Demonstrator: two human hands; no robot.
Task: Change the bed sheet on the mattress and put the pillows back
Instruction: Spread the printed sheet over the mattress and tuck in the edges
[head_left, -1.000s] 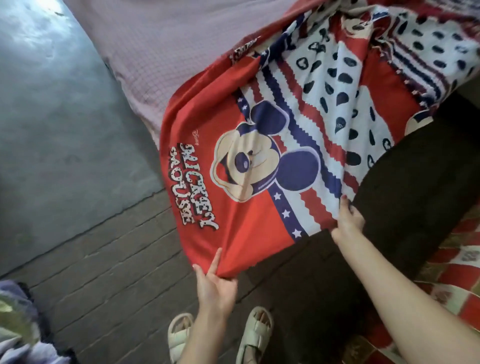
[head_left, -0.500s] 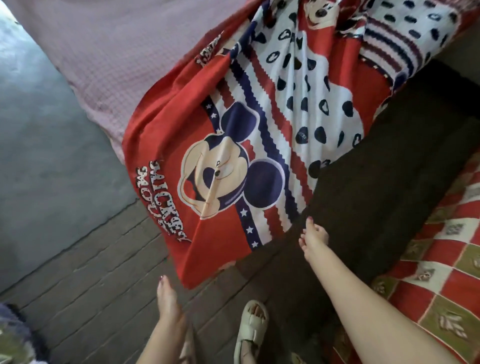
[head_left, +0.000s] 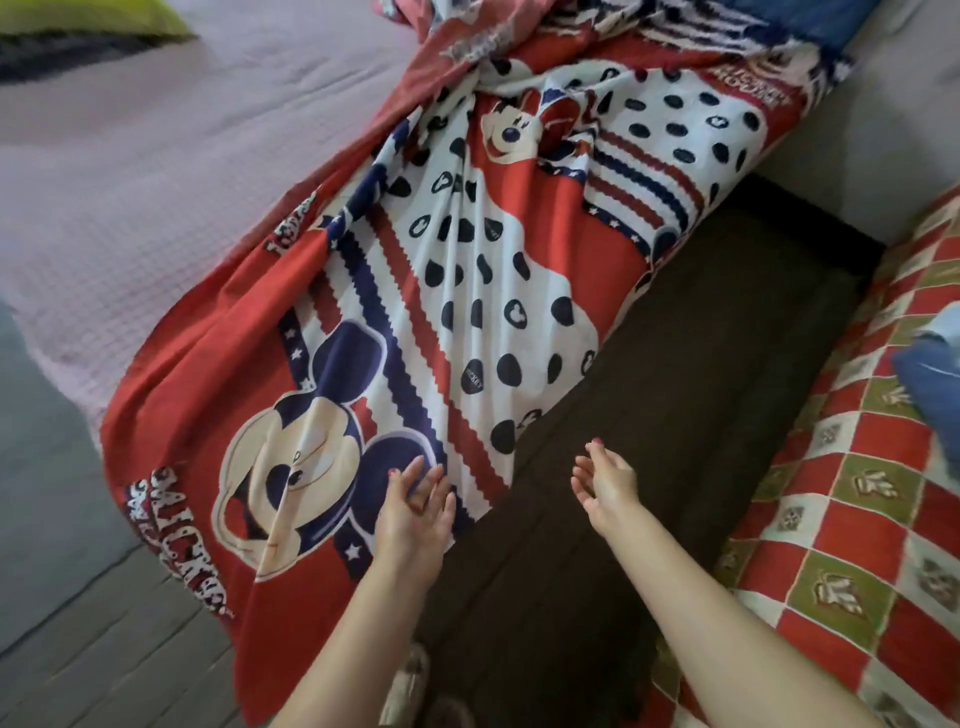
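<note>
A red, white and navy cartoon-mouse bed sheet (head_left: 467, 291) lies bunched along the right side of the pink quilted mattress (head_left: 156, 171), its near corner hanging over the mattress end toward the floor. My left hand (head_left: 415, 512) is open, fingers spread, over the sheet's lower right edge near the big mouse print; I cannot tell if it touches. My right hand (head_left: 605, 480) is open, palm turned inward, above the dark brown strip (head_left: 649, 467) beside the sheet, holding nothing. A yellow-green pillow (head_left: 88, 26) shows at the far top left.
A red, green and white checkered cloth (head_left: 841, 519) covers a surface on the right, with blue fabric (head_left: 930, 364) on it. Grey plank floor (head_left: 104, 649) lies at the lower left. My sandalled feet (head_left: 415, 680) stand at the sheet's hanging corner.
Both hands have let go of the sheet's near edge, and its corner dropped over the mattress end. The hands now hover open, and the view has tilted up along the bed.
</note>
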